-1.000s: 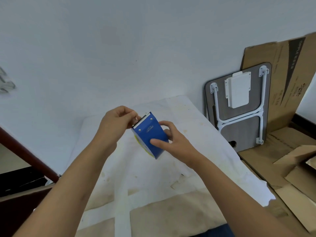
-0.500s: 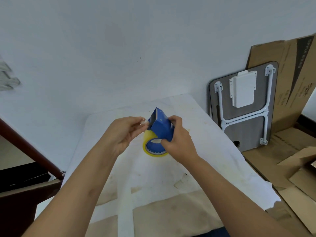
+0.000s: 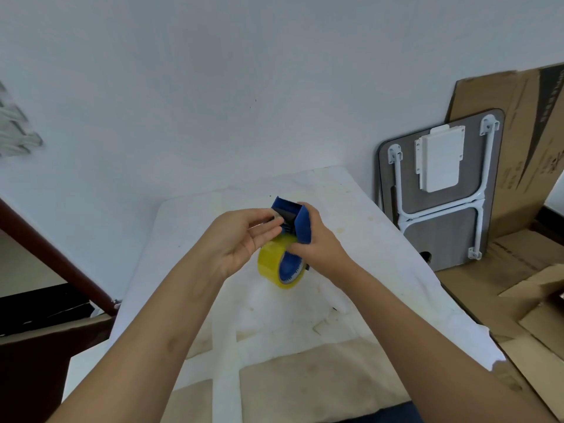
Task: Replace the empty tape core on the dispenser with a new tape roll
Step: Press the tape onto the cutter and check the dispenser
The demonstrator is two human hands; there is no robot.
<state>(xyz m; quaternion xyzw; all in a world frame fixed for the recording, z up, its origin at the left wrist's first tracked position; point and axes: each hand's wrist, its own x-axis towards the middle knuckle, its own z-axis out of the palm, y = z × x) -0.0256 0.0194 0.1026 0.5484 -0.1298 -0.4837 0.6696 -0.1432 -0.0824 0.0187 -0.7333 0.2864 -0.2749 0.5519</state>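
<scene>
- We hold the blue tape dispenser (image 3: 300, 222) in the air above the middle of the white-covered surface (image 3: 360, 227), toward its far edge.
- Our right hand (image 3: 320, 250) is clamped on the dispenser's right side, fingers wrapped over the blue plate, thumb low near the roll.
- The yellow tape roll (image 3: 279, 264) sits on the dispenser's hub, hanging under the blue body; blue shows through the roll's centre.
- Our left hand (image 3: 241, 239) is at the dispenser's left side, palm turned up, grip pinched: thumb and fingertips (image 3: 276, 222) together at the dark part by the toothed blade end. We can't tell whether tape is between them.
- The toothed blade end points up and away from us.
- A folded table (image 3: 439, 199) leans on the wall beyond the surface's right edge, cardboard (image 3: 518, 141) behind it and flat on the floor.
- The surface cover is stained; brown strips show at its near edge.
</scene>
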